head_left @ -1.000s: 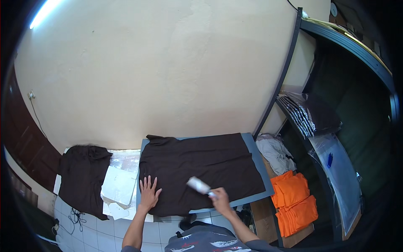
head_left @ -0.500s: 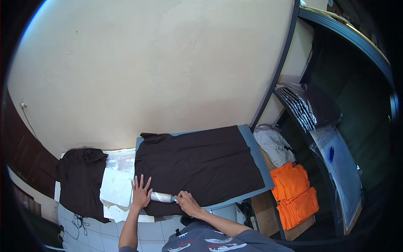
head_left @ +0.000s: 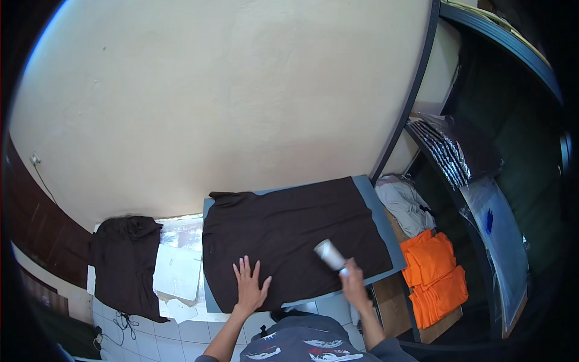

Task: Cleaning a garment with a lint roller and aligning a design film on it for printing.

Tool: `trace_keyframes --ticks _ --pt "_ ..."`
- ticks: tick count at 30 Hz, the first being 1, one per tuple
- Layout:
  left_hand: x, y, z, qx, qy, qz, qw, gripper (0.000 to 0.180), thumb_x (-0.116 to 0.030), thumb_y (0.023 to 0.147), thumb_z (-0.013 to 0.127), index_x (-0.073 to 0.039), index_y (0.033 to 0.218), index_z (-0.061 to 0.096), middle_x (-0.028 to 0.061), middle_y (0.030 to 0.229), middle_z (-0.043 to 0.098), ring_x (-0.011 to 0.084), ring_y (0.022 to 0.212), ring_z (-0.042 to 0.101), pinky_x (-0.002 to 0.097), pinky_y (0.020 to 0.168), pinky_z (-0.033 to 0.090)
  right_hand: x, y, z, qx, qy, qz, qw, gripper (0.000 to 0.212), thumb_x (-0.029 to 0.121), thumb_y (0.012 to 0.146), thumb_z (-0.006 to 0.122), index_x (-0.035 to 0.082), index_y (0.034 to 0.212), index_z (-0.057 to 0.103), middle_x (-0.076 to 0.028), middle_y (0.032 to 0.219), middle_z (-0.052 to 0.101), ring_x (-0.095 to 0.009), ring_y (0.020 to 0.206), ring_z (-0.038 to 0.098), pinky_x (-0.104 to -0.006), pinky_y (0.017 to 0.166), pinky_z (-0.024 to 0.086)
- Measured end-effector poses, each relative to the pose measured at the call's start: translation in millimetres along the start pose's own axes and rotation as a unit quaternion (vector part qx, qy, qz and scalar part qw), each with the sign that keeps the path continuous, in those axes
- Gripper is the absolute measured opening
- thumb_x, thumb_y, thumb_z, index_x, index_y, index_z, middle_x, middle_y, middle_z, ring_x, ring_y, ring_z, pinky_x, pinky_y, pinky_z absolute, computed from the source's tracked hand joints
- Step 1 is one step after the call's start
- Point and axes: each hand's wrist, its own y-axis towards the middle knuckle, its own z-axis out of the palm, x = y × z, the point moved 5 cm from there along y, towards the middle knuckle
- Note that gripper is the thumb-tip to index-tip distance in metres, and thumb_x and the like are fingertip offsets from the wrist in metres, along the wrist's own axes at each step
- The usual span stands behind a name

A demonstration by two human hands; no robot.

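A dark brown garment (head_left: 289, 223) lies spread over a blue-grey board (head_left: 379, 211), with a few soft creases. My left hand (head_left: 250, 289) rests flat on its near left part, fingers spread. In my right hand (head_left: 354, 286) is a lint roller (head_left: 330, 254), gripped by its handle near the garment's front right edge. The white roll points up and to the left over the cloth; whether it touches the fabric I cannot tell.
To the left, another dark garment (head_left: 126, 265) lies beside white sheets (head_left: 177, 271). At the right, folded orange cloths (head_left: 437, 280) and a grey cloth (head_left: 404, 205) sit by a dark shelf with plastic-wrapped packs (head_left: 446, 151). Cables (head_left: 125, 326) trail on the tiled floor.
My right hand has carried the lint roller to the right and tilted it. My left hand has slid rightward along the garment, staying flat. The whole view has shifted slightly.
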Motion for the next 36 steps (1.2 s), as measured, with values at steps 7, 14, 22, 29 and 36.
trace_keyframes --ticks 7,14,22,29,36 --pt "-1 -21 18 0.052 0.120 -0.035 0.991 0.103 -0.076 0.086 0.057 -0.007 0.159 0.035 0.0333 0.163 0.019 0.0509 0.153 0.013 0.0709 0.120 -0.003 -107 7 -54 0.051 -0.016 0.161 0.985 0.059 0.027 0.111 0.036 -0.011 0.154 0.025 -0.038 0.158 0.028 -0.052 0.149 0.024 -0.0520 0.124 0.025" --pt "-7 -35 6 0.083 0.151 -0.045 0.984 0.120 -0.092 0.075 0.053 -0.014 0.163 0.027 0.0316 0.166 0.014 0.0499 0.155 0.006 0.0763 0.115 -0.008 -108 -26 -70 0.079 -0.054 0.074 0.993 0.062 0.029 0.112 0.032 -0.011 0.156 0.019 -0.029 0.164 0.025 -0.049 0.152 0.019 -0.0492 0.126 0.020" --pt "1 -35 16 0.102 0.137 -0.102 0.980 0.119 -0.088 0.080 0.051 -0.005 0.161 0.028 0.0321 0.165 0.018 0.0483 0.156 0.008 0.0730 0.117 -0.007 -54 -29 -51 -0.026 -0.096 0.077 0.992 0.060 0.016 0.102 0.055 -0.013 0.148 0.031 -0.036 0.160 0.024 -0.052 0.152 0.016 -0.0561 0.126 0.017" --pt "-51 -25 44 0.057 0.103 0.075 0.990 0.109 -0.075 0.086 0.056 0.008 0.154 0.034 0.0315 0.162 0.026 0.0454 0.153 0.020 0.0647 0.124 0.005 68 -58 74 0.080 -0.031 -0.024 0.996 0.025 0.019 0.097 0.066 0.002 0.108 0.051 -0.024 0.102 0.056 -0.045 0.089 0.065 -0.0553 0.072 0.052" --pt "-50 -28 38 0.062 0.078 0.056 0.993 0.109 -0.077 0.085 0.057 0.004 0.154 0.037 0.0288 0.162 0.027 0.0444 0.154 0.018 0.0653 0.123 0.003 41 -78 68 0.186 -0.140 0.039 0.972 0.032 0.035 0.106 0.051 0.004 0.115 0.047 -0.024 0.090 0.070 -0.046 0.071 0.070 -0.0586 0.061 0.053"
